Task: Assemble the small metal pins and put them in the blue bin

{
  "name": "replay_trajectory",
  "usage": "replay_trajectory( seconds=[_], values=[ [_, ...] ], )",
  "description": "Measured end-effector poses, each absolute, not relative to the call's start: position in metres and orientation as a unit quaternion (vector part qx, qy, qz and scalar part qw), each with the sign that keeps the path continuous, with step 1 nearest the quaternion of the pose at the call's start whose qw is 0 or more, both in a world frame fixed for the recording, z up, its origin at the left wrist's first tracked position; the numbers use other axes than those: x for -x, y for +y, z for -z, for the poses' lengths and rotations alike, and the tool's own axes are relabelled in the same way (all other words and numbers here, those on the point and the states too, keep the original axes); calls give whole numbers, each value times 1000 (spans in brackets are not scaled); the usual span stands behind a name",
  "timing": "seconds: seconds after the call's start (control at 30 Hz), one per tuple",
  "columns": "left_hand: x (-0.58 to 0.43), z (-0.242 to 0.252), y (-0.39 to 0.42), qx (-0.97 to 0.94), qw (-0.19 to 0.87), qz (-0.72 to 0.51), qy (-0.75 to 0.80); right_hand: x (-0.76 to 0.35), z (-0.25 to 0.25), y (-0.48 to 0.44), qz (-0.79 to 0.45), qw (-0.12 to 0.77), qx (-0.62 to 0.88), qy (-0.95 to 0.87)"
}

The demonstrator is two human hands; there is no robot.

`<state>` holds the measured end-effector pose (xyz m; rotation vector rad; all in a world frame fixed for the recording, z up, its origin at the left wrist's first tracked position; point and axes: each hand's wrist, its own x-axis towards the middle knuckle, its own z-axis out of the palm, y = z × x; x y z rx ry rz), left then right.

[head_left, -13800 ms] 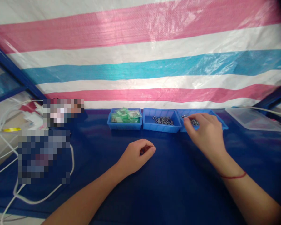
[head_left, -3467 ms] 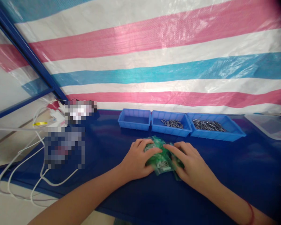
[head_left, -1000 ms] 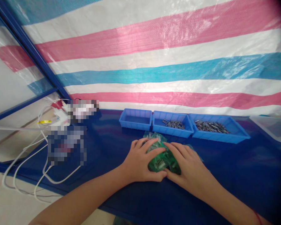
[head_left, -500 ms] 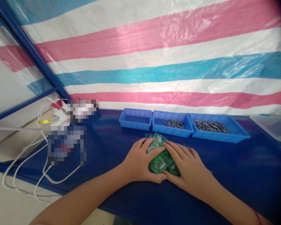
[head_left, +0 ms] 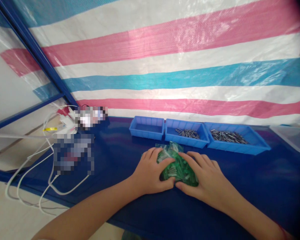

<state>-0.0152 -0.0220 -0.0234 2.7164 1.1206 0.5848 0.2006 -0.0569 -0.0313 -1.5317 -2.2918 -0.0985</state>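
Note:
A bunch of green see-through plastic bags (head_left: 176,168) with small metal pieces inside rests on the blue tabletop. My left hand (head_left: 152,171) is curled around its left side, fingers over the top and thumb low in front. From the right, my right hand (head_left: 202,173) cups the other side, its thumb near the left thumb. Parts of the bags are hidden under the fingers. Just behind stands a blue bin (head_left: 170,136) with some metal pins (head_left: 187,133) in it.
A blue bin (head_left: 258,148) on the right holds many metal pins; the left blue bin (head_left: 147,134) shows a bare floor. White cables (head_left: 62,193) and blurred-out items lie left. A clear plastic container (head_left: 291,138) stands far right. Striped sheeting (head_left: 165,80) hangs behind.
My right hand has shifted slightly right, and the two thumbs, touching before, are now a little apart. More of the green bags shows between my hands. The whole view has moved slightly.

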Motion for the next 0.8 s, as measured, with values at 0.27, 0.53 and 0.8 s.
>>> replay_trajectory(
  seconds=[0.27,0.53,0.8],
  values=[
    [14,23,-22,-911,87,-184,358,-201,36,-54,38,207,543,-813],
    [18,20,-20,-899,118,-221,359,-216,30,-52,-8,164,514,-842],
    [42,5,-1,-944,147,-153,253,-257,36,-61,-12,108,441,-891]
  ],
)
